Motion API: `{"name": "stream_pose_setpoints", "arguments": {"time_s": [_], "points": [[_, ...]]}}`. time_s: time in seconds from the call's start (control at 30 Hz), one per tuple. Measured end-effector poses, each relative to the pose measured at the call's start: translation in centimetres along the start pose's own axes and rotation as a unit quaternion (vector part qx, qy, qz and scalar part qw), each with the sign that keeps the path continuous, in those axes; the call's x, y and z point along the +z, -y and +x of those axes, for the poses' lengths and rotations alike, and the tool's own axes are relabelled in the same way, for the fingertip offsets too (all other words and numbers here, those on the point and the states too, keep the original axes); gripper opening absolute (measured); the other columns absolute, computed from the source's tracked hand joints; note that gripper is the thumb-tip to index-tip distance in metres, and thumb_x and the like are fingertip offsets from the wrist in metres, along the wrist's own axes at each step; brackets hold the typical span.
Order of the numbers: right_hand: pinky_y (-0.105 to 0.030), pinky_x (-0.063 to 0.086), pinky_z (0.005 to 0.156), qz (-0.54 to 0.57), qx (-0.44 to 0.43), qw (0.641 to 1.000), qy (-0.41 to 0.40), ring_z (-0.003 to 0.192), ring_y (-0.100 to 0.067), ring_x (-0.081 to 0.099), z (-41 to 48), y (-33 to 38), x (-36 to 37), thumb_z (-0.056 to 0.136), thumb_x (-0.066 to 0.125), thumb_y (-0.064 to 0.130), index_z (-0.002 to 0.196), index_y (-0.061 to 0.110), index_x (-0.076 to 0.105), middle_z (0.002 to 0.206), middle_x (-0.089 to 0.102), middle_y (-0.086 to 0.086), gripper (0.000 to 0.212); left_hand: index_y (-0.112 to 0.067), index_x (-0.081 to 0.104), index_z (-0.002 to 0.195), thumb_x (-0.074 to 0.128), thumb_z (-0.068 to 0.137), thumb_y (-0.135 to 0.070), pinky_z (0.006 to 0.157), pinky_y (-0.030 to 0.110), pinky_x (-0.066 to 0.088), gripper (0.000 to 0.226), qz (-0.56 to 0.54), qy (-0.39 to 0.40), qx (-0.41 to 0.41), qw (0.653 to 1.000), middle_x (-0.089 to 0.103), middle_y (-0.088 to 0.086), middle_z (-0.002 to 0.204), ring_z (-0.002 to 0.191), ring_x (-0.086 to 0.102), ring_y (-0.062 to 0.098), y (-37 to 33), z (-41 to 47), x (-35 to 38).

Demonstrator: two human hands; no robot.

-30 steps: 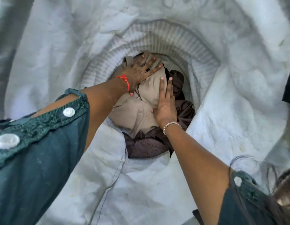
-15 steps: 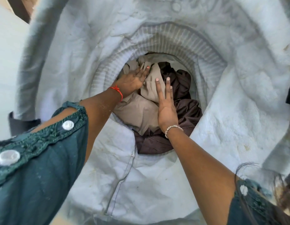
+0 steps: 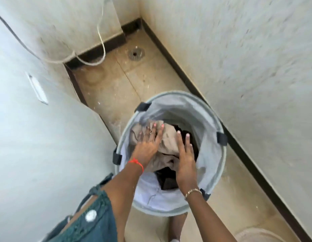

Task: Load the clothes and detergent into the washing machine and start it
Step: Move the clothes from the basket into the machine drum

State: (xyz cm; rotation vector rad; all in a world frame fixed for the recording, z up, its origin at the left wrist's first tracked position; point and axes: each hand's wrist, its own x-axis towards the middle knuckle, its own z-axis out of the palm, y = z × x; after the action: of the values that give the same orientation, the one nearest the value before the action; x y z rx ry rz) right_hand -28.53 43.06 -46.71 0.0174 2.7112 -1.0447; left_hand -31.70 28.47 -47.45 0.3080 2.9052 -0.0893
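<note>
1. Both hands have risen and the view has drawn back. The hamper [image 3: 210, 151], which filled the picture before, now shows whole, and the beige garment [image 3: 169, 138] is bunched higher between the palms.
2. At the left a big white appliance side [image 3: 38, 137] fills the scene. It is probably the washing machine, but its opening is out of view.
3. A tan tiled floor [image 3: 116, 84] runs as a narrow strip between the appliance and the right wall. A drain [image 3: 136, 54] sits at the far end, and a cord [image 3: 102, 32] hangs on the far wall.
4. Standing just beside the appliance, the hamper seems set there to keep the carry short.
5. Every garment is still inside the hamper, beige on top with dark brown clothes [image 3: 167, 179] beneath and nearer.
6. The left hand [image 3: 148, 142] lies flat on the beige cloth with its fingers spread. The right hand [image 3: 185, 158] presses straight fingers against the cloth's right flank. Neither hand curls round anything, so they appear to be squeezing the bundle between them to lift it as one load.
7. A red thread [image 3: 137, 162] circles the left wrist and a bracelet [image 3: 192, 191] the right.
</note>
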Motion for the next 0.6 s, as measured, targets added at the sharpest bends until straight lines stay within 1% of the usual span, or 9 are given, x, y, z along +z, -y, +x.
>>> {"name": "stream_pose_setpoints", "arguments": {"time_s": [0.03,0.1,0.17,0.27,0.33,0.4,0.47,0.53,0.6], "points": [[-0.036,0.038,0.107,-0.010,-0.010,1.000,-0.014,0.145,-0.016,0.008,-0.5,1.5,-1.6,0.079,0.041,-0.022,0.145,0.042,-0.003,0.155,-0.009,0.012,0.102,-0.009,0.031,0.135,0.030,0.082,-0.010,0.076,0.041,0.055,0.053,0.003,0.030,-0.009,0.999,0.060,0.010,0.128,0.112,0.062,0.025,-0.2,-1.1,-2.3],[-0.038,0.042,0.104,-0.008,-0.031,0.999,-0.029,0.144,-0.010,0.006,-1.4,4.1,-4.8,0.074,0.042,-0.026,0.142,0.050,-0.008,0.150,-0.017,0.025,0.113,-0.004,0.023,0.141,0.029,0.083,-0.009,0.080,0.042,0.056,0.058,-0.005,-0.026,-0.013,1.000,0.058,0.009,0.131,0.116,0.058,0.025,-0.1,-1.7,-6.7],[-0.036,0.041,0.106,0.005,-0.028,0.999,-0.037,0.144,-0.008,0.008,-2.5,7.0,-8.1,0.074,0.046,-0.025,0.139,0.055,-0.007,0.153,-0.010,0.022,0.116,-0.004,0.003,0.147,0.029,0.084,-0.009,0.082,0.042,0.056,0.069,-0.043,-0.072,0.002,0.996,0.056,0.009,0.133,0.119,0.056,0.026,0.7,-1.5,-11.0],[-0.016,0.042,0.095,0.062,-0.022,0.997,-0.049,0.138,0.007,0.011,-4.5,11.9,-12.7,0.078,0.051,-0.018,0.137,0.060,0.000,0.156,0.001,0.017,0.111,-0.003,-0.009,0.147,0.031,0.081,-0.010,0.080,0.040,0.057,0.077,-0.014,-0.112,0.022,0.993,0.059,0.008,0.130,0.115,0.059,0.025,1.4,-3.2,-18.5],[-0.004,0.040,0.082,0.087,-0.045,0.994,-0.055,0.129,0.022,0.008,-6.0,15.8,-15.7,0.080,0.051,-0.015,0.135,0.063,-0.001,0.156,0.003,0.017,0.108,-0.004,-0.007,0.146,0.031,0.079,-0.011,0.080,0.039,0.057,0.077,-0.003,-0.172,0.032,0.985,0.059,0.008,0.129,0.114,0.060,0.024,2.5,-4.3,-24.2],[-0.012,0.046,0.079,0.091,-0.075,0.991,-0.062,0.134,0.011,0.020,-7.4,20.2,-18.8,0.076,0.044,-0.018,0.137,0.059,0.000,0.155,-0.001,0.015,0.108,-0.003,-0.005,0.146,0.031,0.080,-0.011,0.082,0.040,0.056,0.076,0.005,-0.204,0.033,0.978,0.057,0.008,0.132,0.118,0.057,0.025,3.6,-5.9,-30.0],[-0.011,0.031,0.065,0.096,-0.105,0.988,-0.062,0.133,0.007,0.029,-8.8,24.9,-21.8,0.070,0.037,-0.020,0.139,0.047,0.003,0.153,-0.003,0.012,0.102,0.001,0.006,0.146,0.031,0.081,-0.010,0.083,0.041,0.056,0.071,0.020,-0.272,0.017,0.962,0.055,0.009,0.134,0.121,0.055,0.025,4.9,-7.6,-35.1],[-0.004,0.032,0.074,0.115,-0.148,0.979,-0.080,0.128,0.021,0.012,-10.4,29.4,-24.7,0.072,0.034,-0.022,0.136,0.046,0.006,0.153,0.003,0.010,0.098,-0.001,0.024,0.140,0.032,0.081,-0.009,0.081,0.041,0.056,0.060,0.038,-0.315,-0.006,0.948,0.055,0.009,0.134,0.122,0.054,0.025,6.5,-10.3,-40.6],[-0.003,0.028,0.082,0.121,-0.192,0.968,-0.109,0.133,0.010,0.010,-12.0,33.9,-27.0,0.076,0.035,-0.021,0.134,0.050,0.010,0.149,0.009,0.015,0.095,-0.002,0.027,0.138,0.033,0.080,-0.005,0.083,0.042,0.055,0.058,0.059,-0.359,-0.022,0.931,0.054,0.012,0.135,0.122,0.054,0.026,8.4,-13.9,-45.5]]}}
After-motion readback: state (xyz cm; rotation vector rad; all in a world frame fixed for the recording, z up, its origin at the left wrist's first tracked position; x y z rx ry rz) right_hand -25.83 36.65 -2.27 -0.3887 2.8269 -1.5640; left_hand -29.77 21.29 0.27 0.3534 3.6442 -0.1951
